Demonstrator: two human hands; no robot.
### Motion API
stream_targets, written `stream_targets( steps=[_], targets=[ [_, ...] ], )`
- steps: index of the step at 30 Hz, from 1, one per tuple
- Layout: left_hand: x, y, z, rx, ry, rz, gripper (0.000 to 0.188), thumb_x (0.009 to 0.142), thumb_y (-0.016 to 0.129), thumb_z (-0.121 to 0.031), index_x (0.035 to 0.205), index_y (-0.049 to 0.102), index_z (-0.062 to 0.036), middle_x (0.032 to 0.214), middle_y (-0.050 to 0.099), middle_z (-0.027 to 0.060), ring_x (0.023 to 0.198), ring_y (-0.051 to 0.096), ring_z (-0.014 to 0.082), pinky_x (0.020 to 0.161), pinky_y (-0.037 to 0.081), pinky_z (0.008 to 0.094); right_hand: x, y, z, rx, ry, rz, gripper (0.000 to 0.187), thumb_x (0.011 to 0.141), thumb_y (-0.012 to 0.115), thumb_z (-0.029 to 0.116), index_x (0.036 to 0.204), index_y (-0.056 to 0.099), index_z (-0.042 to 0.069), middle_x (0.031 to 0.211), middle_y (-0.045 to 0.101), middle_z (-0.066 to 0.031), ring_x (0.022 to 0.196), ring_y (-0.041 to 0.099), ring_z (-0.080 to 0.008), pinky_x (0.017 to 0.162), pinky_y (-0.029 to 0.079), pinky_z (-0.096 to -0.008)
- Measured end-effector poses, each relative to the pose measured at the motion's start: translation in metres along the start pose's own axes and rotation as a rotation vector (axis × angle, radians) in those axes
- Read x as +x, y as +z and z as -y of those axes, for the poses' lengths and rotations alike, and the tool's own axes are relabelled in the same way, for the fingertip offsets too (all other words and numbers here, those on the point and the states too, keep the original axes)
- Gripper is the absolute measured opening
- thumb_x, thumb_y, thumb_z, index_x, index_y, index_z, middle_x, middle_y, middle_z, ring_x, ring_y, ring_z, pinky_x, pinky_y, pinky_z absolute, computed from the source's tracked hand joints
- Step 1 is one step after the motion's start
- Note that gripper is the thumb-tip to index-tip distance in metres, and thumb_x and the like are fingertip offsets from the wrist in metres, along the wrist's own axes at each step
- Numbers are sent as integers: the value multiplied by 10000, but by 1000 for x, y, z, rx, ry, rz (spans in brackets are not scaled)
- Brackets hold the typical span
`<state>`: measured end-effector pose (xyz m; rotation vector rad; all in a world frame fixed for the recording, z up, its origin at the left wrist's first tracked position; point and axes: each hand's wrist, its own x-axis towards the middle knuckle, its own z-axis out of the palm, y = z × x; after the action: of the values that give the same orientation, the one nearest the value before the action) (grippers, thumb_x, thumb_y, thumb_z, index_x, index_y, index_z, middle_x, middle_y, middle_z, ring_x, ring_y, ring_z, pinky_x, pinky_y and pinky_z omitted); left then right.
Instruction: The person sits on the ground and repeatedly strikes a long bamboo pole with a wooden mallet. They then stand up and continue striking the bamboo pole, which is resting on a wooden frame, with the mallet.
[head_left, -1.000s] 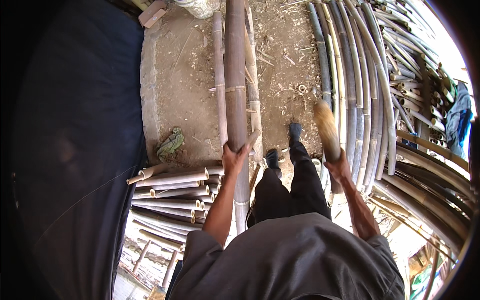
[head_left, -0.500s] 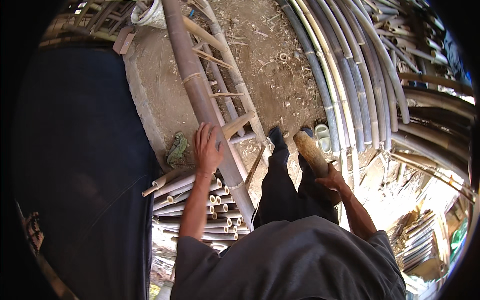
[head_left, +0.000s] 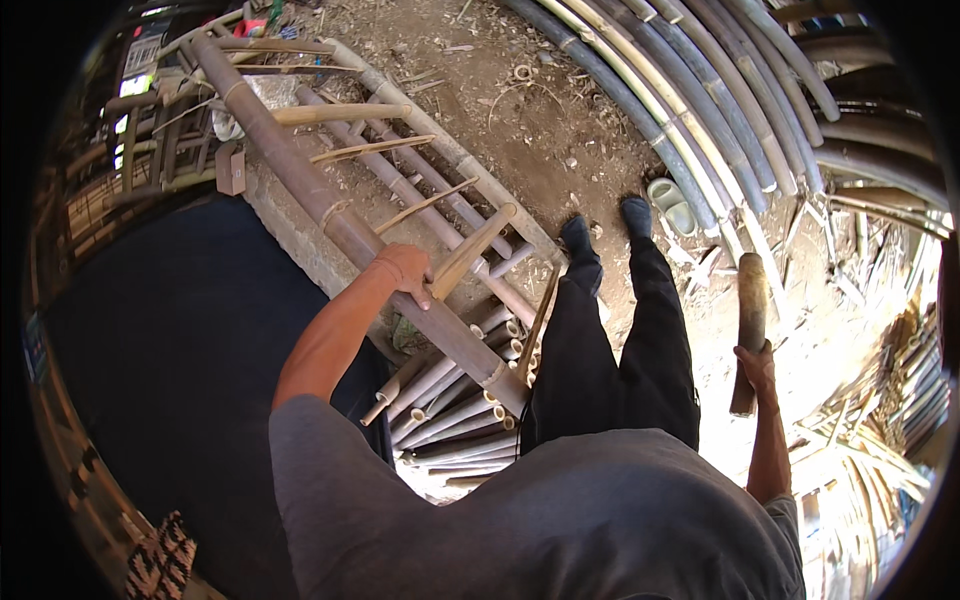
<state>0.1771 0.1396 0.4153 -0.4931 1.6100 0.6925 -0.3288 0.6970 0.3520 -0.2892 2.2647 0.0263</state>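
A thick brown bamboo pole (head_left: 300, 183) runs slantwise from the upper left toward my legs, as one side of a ladder-like bamboo frame. My left hand (head_left: 405, 270) is closed over this pole, right beside the base of a split bamboo rung (head_left: 475, 253) that sticks out from it. Out to the right, my right hand (head_left: 757, 368) grips a short, thick wooden club (head_left: 752, 300) around its lower part. The club stands nearly upright in the view, apart from the frame. Part of the left hand's fingers is hidden behind the pole.
Cut bamboo pieces (head_left: 460, 425) are stacked under the frame's near end. Long bamboo poles (head_left: 690, 110) lie at the upper right, with pale sandals (head_left: 672, 205) by their ends. A large black sheet (head_left: 200, 360) covers the left side. Bamboo strips (head_left: 860, 470) lie at the lower right.
My right hand has swung the club outward to the right, away from my legs. My left hand has shifted its hold on the pole, now beside the rung. The whole view has turned.
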Motion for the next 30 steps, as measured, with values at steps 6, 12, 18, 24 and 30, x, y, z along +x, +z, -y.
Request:
stream_targets(
  steps=[6,12,18,24,30],
  targets=[
    [22,2,10,-36,55,96,705,585,875,-511,1128,743,-82,1081,734,128,1010,691,298,882,536,380,-63,0,-18,299,218,71,757,743,764,356,1272,493,-112,1054,655,-237,913,659,-314,802,533,-406],
    [21,1,10,6,113,64,630,608,876,-485,1049,761,-50,1021,743,135,953,701,301,860,540,382,-111,21,-12,248,234,147,765,742,780,317,1308,480,-100,1100,654,-239,952,652,-312,828,535,-392],
    [30,-4,7,-27,110,82,549,605,870,-499,955,781,-85,937,742,147,883,707,313,808,545,410,-136,42,9,196,239,216,795,715,788,299,1335,468,-83,1127,654,-253,993,662,-338,869,536,-416],
    [23,-6,-10,209,195,47,429,742,783,-476,916,779,-85,880,729,163,881,697,333,789,538,420,-144,52,0,175,211,215,818,710,788,313,1343,457,-86,1147,645,-269,1017,660,-352,885,534,-424],
    [-7,3,-58,363,-47,-10,323,873,650,-379,1029,765,-121,1065,712,173,1014,677,332,884,476,536,-138,50,-7,196,274,205,887,699,788,357,1363,436,-114,1163,642,-306,1052,657,-378,900,533,-428]
  ],
)
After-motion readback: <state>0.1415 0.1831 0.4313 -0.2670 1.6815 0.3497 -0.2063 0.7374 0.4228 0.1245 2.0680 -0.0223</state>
